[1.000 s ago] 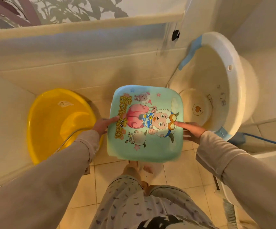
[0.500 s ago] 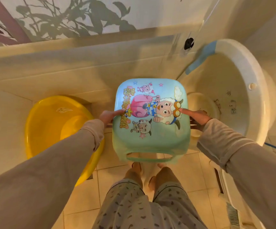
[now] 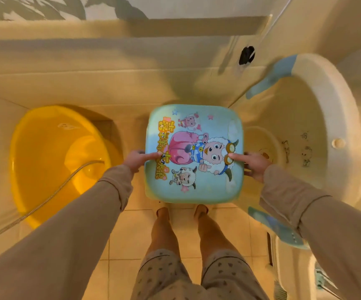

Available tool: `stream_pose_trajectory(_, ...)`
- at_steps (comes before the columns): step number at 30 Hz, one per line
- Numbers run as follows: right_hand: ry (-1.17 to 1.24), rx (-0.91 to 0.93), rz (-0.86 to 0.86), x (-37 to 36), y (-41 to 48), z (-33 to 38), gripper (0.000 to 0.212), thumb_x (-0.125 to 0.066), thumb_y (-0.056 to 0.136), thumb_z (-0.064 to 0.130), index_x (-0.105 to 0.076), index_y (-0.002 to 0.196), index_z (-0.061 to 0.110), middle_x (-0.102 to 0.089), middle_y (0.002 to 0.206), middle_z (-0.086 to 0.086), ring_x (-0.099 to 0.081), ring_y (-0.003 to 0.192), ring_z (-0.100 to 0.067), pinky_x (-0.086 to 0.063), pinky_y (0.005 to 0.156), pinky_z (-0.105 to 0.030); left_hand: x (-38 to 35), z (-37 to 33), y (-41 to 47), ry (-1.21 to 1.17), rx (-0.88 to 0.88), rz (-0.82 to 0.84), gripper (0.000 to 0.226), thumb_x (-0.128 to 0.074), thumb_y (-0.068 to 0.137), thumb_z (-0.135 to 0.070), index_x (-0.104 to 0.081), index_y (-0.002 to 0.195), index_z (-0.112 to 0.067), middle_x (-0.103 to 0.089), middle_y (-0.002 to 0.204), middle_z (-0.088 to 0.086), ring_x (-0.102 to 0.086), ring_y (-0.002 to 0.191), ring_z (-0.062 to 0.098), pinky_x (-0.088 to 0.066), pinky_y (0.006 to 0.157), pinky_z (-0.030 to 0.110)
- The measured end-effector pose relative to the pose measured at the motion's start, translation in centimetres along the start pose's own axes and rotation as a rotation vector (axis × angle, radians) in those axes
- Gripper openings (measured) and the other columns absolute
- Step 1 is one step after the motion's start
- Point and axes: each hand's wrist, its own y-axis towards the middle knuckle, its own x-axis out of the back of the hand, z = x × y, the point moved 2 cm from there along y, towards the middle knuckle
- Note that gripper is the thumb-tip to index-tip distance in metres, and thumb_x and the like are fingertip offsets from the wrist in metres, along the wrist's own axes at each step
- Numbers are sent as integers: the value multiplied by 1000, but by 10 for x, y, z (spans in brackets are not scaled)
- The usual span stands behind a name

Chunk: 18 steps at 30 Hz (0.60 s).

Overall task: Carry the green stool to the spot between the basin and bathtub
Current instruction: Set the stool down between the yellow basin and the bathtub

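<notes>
The green stool [image 3: 196, 187], its square seat printed with cartoon sheep, is level in the middle of the view, just in front of my feet. My left hand [image 3: 137, 159] grips its left edge, thumb on the seat. My right hand [image 3: 253, 164] grips the right edge the same way. The yellow basin [image 3: 45, 165] leans against the wall to the stool's left. The white baby bathtub [image 3: 330, 118] with blue trim stands tipped up on the stool's right. The stool is between the two; I cannot tell whether its legs touch the floor.
A metal shower hose [image 3: 45, 200] runs across the yellow basin toward the lower left. The tiled wall ledge [image 3: 132, 61] lies straight ahead. My legs [image 3: 181, 234] stand on floor tiles right behind the stool. A white and blue object [image 3: 287, 267] sits at the lower right.
The stool has gone down and away from me into the gap between basin and bathtub. Its front side and handle slot no longer show. Both hands keep their hold.
</notes>
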Motion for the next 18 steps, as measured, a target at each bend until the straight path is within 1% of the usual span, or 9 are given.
stream_pose_trajectory(2, 13, 1, -4, 4, 20, 0, 21, -72, 72, 28, -61, 86, 17, -68, 90, -1, -62, 83, -15, -47, 64, -26, -7, 2, 14, -54, 4, -14, 73, -71, 49, -45, -59, 111, -9, -61, 112, 9, -52, 106, 26, -35, 88, 35)
stream_pose_trajectory(4, 11, -10, 6, 5, 42, 1, 23, -71, 72, 30, -61, 87, 17, -69, 90, -1, -63, 82, -14, -46, 63, -25, -9, 6, 34, -103, 15, -31, 54, -74, 60, -39, -59, 103, -10, -63, 106, 10, -55, 102, 26, -44, 85, 35)
stream_pose_trajectory(5, -6, -14, 22, 5, 53, 1, 26, -72, 71, 32, -62, 89, 16, -69, 90, -1, -63, 83, -14, -47, 63, -24, -9, 8, 45, -120, 16, -42, 44, -74, 67, -35, -59, 100, -10, -64, 103, 10, -57, 99, 26, -47, 79, 31)
stream_pose_trajectory(6, -36, -18, 41, 5, 65, 2, 28, -72, 70, 33, -62, 89, 15, -70, 90, -1, -64, 83, -14, -47, 63, -24, -9, 9, 56, -124, 14, -53, 35, -71, 73, -32, -59, 97, -9, -64, 100, 10, -58, 95, 26, -47, 73, 29)
stream_pose_trajectory(8, -74, -41, 67, 3, 98, 0, 32, -73, 67, 36, -63, 90, 15, -71, 90, 0, -65, 84, -14, -49, 66, -24, -8, 14, 88, -99, 29, -53, 22, -67, 78, -30, -60, 85, -10, -66, 90, 7, -59, 88, 24, -46, 68, 27)
stream_pose_trajectory(10, -89, -31, 78, 3, 108, 5, 35, -73, 68, 38, -64, 93, 14, -71, 93, 0, -65, 87, -16, -51, 72, -26, -5, 10, 97, -104, 23, -45, 18, -66, 78, -31, -60, 76, -14, -65, 81, 2, -60, 78, 19, -46, 64, 25)
stream_pose_trajectory(12, -77, -23, 68, 1, 123, 8, 34, -73, 69, 38, -65, 92, 14, -71, 92, -1, -66, 86, -16, -51, 72, -26, -5, 10, 111, -119, 10, -43, 17, -65, 78, -31, -60, 75, -15, -64, 79, 0, -60, 72, 15, -45, 61, 25)
stream_pose_trajectory(15, -52, -11, 64, -5, 152, 3, 29, -72, 70, 36, -64, 88, 16, -72, 87, 1, -67, 81, -13, -50, 65, -24, -9, 15, 140, -152, 9, -46, 17, -65, 79, -30, -59, 75, -15, -64, 80, 1, -59, 71, 13, -46, 62, 25)
stream_pose_trajectory(18, -20, 9, 54, -8, 172, -5, 31, -72, 70, 35, -63, 93, 17, -72, 90, 2, -66, 84, -12, -50, 66, -24, -15, 23, 163, -199, 2, -69, 14, -65, 80, -27, -58, 75, -17, -63, 81, 1, -59, 74, 14, -47, 66, 25)
